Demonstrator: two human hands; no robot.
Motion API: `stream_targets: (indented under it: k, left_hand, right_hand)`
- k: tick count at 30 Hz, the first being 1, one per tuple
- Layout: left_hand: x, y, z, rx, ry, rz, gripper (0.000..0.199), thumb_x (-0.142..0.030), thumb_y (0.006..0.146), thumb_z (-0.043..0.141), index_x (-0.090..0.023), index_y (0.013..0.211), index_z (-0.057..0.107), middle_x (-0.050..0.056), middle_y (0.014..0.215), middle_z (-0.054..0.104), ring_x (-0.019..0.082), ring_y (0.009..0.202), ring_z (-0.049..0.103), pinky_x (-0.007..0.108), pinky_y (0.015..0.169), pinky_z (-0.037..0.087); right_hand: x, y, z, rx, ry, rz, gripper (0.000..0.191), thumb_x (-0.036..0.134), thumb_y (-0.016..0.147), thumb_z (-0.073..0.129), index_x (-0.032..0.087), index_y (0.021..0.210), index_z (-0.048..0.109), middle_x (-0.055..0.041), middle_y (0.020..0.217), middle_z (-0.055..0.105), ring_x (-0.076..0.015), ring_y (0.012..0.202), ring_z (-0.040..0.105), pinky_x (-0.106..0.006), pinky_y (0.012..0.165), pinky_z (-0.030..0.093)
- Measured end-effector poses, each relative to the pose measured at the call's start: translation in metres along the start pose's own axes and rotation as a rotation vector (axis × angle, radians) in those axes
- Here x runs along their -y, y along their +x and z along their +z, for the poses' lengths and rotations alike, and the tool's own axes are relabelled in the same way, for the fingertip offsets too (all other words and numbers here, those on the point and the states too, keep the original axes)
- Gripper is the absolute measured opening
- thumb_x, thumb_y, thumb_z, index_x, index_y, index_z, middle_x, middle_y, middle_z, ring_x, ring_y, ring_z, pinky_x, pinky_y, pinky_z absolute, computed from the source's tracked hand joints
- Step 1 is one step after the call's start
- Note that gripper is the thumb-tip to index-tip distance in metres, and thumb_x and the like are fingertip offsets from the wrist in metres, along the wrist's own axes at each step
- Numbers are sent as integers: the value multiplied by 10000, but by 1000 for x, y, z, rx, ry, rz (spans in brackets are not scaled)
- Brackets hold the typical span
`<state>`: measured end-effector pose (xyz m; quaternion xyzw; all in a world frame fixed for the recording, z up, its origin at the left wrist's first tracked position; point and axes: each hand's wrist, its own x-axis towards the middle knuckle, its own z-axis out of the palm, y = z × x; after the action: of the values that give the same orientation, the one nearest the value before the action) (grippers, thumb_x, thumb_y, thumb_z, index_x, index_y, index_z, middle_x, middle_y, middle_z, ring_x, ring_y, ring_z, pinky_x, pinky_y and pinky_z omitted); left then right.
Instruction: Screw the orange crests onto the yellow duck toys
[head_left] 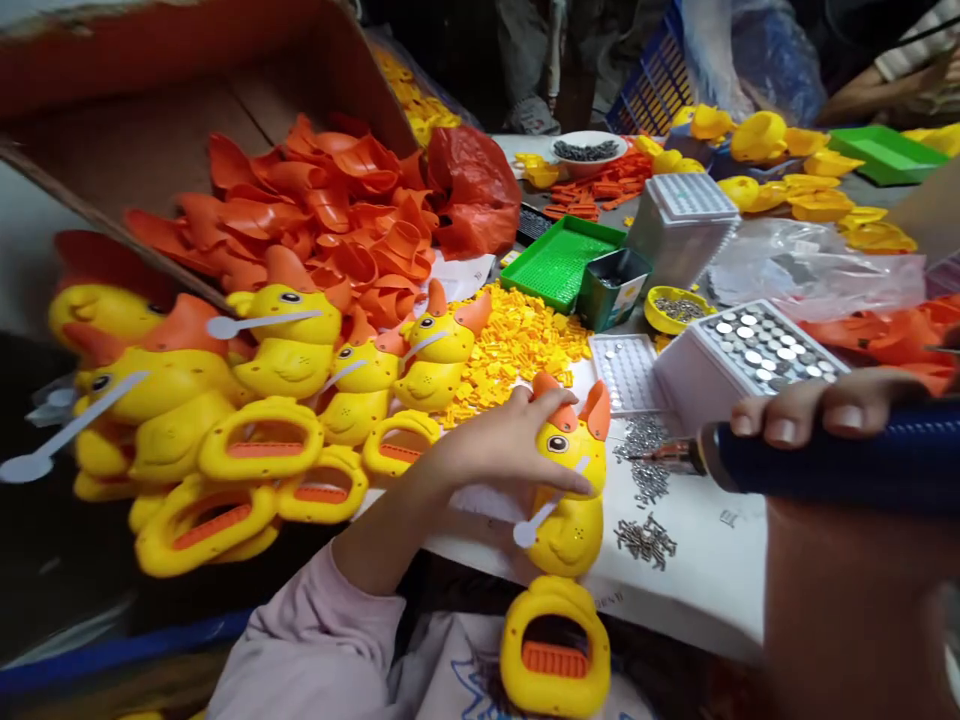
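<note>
My left hand [517, 440] is closed around the head of a yellow plastic duck toy [566, 530] with orange flaps, a white stick across its front and a ring handle [555, 650] at its lower end. The toy lies at the near edge of the white paper [705, 560]. In my right hand [817, 410] is a dark blue electric screwdriver [840, 455], its tip pointing left over a pile of small silver screws [645, 450]. The tip is apart from the toy. Nearer to me lies a second pile of longer screws [646, 542].
Several finished-looking duck toys [292, 345] crowd the left side beside loose yellow pieces [517, 340]. Behind them a cardboard box [90, 180] spills orange parts [337, 200]. A green tray [559, 262], a box topped with round cells [765, 345] and a yellow screw bowl [675, 308] stand beyond.
</note>
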<state>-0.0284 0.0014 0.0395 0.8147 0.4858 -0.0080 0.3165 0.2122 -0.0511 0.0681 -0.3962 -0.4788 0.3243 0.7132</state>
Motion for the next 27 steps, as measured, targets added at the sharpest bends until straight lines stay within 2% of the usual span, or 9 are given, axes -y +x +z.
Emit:
stream_targets:
  k: [1,3,6,8,12,15,18,22,27]
  left_hand:
    - [3,4,-4,18,-17,31,876,-740,661,651,-296,1391,457,159,1304,537,337,1039,645,421,798,545]
    - [7,14,-7,-7,-129,94,593,-657,820,537,-255,1255,565,110,1162,622,271,1005,647,367,795,542]
    - [13,27,-2,-68,-428,119,386,-513,911,485,-231,1155,583,43,878,640,171,746,639,265,615,522]
    - [17,33,7,-101,-573,133,400,-452,868,594,-248,1209,547,27,844,620,147,680,613,241,566,502]
    - [21,38,20,-147,-728,141,462,-355,750,753,-260,1151,545,39,965,607,149,774,617,252,645,514]
    - [18,41,26,-215,-830,135,404,-351,698,794,-229,1001,556,30,1025,589,148,866,589,254,733,491]
    - [13,42,27,-293,-922,128,342,-334,679,798,-200,902,576,15,970,582,130,817,551,240,711,451]
    - [8,40,25,-360,-898,88,301,-291,676,793,-191,903,623,12,936,606,140,827,554,253,735,432]
    - [7,35,22,-384,-844,87,237,-290,708,771,-183,843,608,4,895,627,149,845,574,272,783,435]
  right_hand:
    - [1,1,8,76,64,-35,274,623,754,628,353,723,670,39,606,382,-126,467,471,-336,507,501]
    - [2,3,19,72,144,-66,229,548,795,640,336,727,689,42,599,421,-120,466,492,-318,495,504]
    - [1,3,24,52,155,-47,197,516,821,640,349,736,699,50,581,434,-117,463,502,-303,501,520]
    - [1,1,24,49,170,-30,214,511,836,630,349,711,694,50,575,437,-117,460,504,-299,498,523]
    - [-2,-3,21,58,275,-19,199,450,839,651,329,682,669,49,610,485,-136,477,527,-331,512,547]
    - [-6,-6,20,78,343,-45,110,417,836,645,317,817,687,47,672,539,-161,525,565,-380,563,584]
    - [-11,-6,20,124,340,-88,170,421,858,615,307,947,705,43,667,532,-151,515,572,-360,536,584]
    - [-19,-8,23,159,288,-97,194,446,864,589,349,993,696,27,704,551,-162,544,583,-369,559,589]
    - [-26,-13,26,133,296,-94,356,575,867,514,335,1073,678,2,748,539,-194,587,579,-429,590,579]
